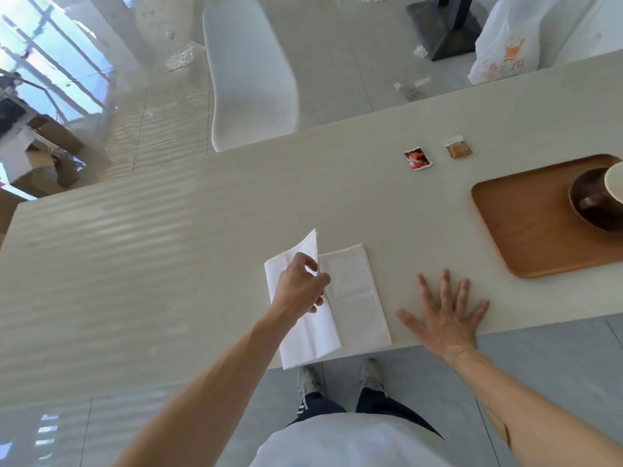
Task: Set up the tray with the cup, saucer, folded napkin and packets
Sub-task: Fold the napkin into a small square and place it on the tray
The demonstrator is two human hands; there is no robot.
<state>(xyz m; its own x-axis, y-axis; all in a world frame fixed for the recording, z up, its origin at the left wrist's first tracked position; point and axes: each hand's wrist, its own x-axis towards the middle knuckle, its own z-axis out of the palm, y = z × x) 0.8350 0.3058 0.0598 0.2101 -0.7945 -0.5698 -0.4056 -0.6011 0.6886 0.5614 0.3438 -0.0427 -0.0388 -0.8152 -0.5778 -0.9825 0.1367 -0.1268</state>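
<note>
**Napkin mid-fold at the near edge**

Left hand [300, 281] pinching the lifted left half of the white napkin [350, 298], at the bench [168, 264] near edge. Right hand [445, 315] released, flat on the bench beside it. Two packets [418, 158] toward the far edge. Tray [526, 230] at the right edge, bearing saucer [583, 210] and cup [615, 187].
</note>
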